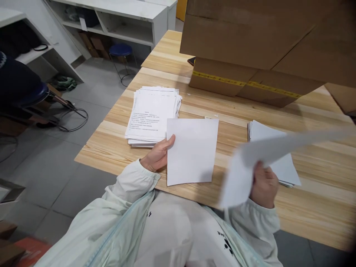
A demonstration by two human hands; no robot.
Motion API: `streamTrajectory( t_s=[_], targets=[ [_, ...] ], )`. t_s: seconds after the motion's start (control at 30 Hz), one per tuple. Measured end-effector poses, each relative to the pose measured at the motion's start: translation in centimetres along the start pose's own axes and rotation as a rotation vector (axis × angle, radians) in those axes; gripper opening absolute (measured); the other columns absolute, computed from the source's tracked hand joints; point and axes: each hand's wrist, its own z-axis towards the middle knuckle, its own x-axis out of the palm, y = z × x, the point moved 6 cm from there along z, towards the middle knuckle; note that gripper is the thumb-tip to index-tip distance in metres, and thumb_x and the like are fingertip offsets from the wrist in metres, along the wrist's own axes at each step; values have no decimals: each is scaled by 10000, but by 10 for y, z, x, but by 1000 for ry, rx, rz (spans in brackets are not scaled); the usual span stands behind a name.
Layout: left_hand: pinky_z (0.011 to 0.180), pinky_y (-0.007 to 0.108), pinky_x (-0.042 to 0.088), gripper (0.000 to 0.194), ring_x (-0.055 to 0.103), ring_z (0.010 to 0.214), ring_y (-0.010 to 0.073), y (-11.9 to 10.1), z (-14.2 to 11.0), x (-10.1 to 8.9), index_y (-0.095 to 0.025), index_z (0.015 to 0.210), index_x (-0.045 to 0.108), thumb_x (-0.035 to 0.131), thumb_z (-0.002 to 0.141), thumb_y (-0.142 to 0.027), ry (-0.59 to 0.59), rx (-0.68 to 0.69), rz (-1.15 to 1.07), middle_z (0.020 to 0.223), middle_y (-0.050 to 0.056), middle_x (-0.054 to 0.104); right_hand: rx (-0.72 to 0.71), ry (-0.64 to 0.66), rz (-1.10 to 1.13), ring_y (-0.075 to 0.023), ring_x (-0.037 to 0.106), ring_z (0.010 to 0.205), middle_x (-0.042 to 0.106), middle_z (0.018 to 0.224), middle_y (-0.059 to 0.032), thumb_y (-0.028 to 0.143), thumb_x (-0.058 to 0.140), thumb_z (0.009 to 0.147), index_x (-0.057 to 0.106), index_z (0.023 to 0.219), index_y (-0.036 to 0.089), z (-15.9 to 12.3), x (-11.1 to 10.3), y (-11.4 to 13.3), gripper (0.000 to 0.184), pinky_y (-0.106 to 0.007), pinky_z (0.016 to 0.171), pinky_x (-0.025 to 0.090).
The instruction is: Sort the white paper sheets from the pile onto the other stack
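Observation:
My left hand (158,152) grips the left edge of a blank white sheet of paper (191,152), thumb on top, above the table's near edge. My right hand (264,184) is closed on another sheet of white paper (240,174), bent and blurred by motion. That sheet partly covers a stack of white paper (286,167) on the right of the table. Left of the blank sheet lies a thicker, uneven pile of printed pages (152,111), the top one bearing lines of text.
Large cardboard boxes (256,37) stand at the back of the wooden table (111,148). A dark phone-like object (191,61) lies beside them. On the floor are a blue stool (121,50) and white shelving (133,22). A seated person (16,78) is at far left.

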Motion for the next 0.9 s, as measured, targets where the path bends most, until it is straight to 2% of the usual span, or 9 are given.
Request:
streamTrajectory(
  t_s=[0.07, 0.17, 0.27, 0.37, 0.47, 0.53, 0.6, 0.7, 0.9],
  targets=[
    [1149, 488, 450, 388, 619, 1275, 316, 0, 0, -1, -176, 1119, 698, 700, 852, -458, -20, 17, 26, 1160, 109, 754, 115, -70, -62, -95, 348, 424, 430, 492, 40, 531, 639, 874, 541, 644, 209, -11, 19, 0, 408, -255, 391, 260],
    [1144, 482, 457, 426, 611, 1284, 317, 0, 1, -2, -181, 1115, 698, 695, 845, -511, -22, 26, 56, 1155, 107, 753, 209, 66, -89, -98, 365, 479, 463, 512, 27, 553, 660, 841, 552, 596, 187, -23, 57, -1, 453, -252, 429, 287],
    [1121, 484, 473, 516, 611, 1277, 330, 1, 2, 0, -185, 1081, 707, 712, 794, -613, 2, 29, 79, 1153, 110, 750, 206, 164, -79, -106, 395, 509, 498, 543, 22, 551, 626, 861, 588, 626, 180, -31, 77, -2, 441, -254, 460, 326],
    [1041, 492, 522, 592, 649, 1204, 348, 1, -2, 5, -185, 1058, 714, 780, 699, -652, 26, 26, 179, 1102, 117, 759, 152, 126, -80, -118, 436, 534, 514, 570, 21, 511, 631, 871, 604, 653, 187, -34, 79, 1, 392, -261, 499, 371],
    [940, 471, 560, 574, 684, 1111, 341, -8, -15, 19, -187, 1038, 728, 773, 707, -653, 62, 55, 376, 1035, 107, 765, -29, -74, -4, -175, 589, 727, 625, 750, -9, 515, 733, 788, 664, 826, 210, -28, 65, 14, 314, -312, 694, 498],
    [930, 449, 556, 554, 682, 1090, 324, -24, -27, 35, -199, 1009, 745, 716, 746, -685, 93, 147, 533, 1015, 86, 762, -123, -156, 92, -224, 644, 908, 678, 928, -53, 541, 821, 677, 672, 993, 225, -21, 55, 21, 471, -378, 843, 527],
    [946, 433, 540, 513, 675, 1080, 314, -38, -38, 54, -212, 942, 763, 706, 752, -685, 152, 227, 685, 977, 69, 758, -135, -89, 156, -242, 663, 929, 697, 967, -82, 521, 850, 649, 684, 1007, 228, -13, 55, 22, 491, -415, 858, 543],
    [932, 432, 531, 409, 681, 1022, 308, -46, -44, 71, -222, 868, 775, 683, 811, -617, 265, 289, 804, 904, 71, 750, -137, 97, 184, -228, 671, 824, 717, 854, -66, 390, 803, 751, 722, 836, 245, -9, 66, 21, 187, -412, 800, 558],
    [847, 357, 524, 317, 672, 912, 224, -36, -33, 45, -173, 945, 748, 713, 846, -472, 157, 512, 820, 961, 83, 730, -112, 138, 236, -207, 689, 797, 754, 848, -40, 347, 768, 802, 743, 851, 230, -18, 84, 12, 129, -376, 751, 569]
  ],
)
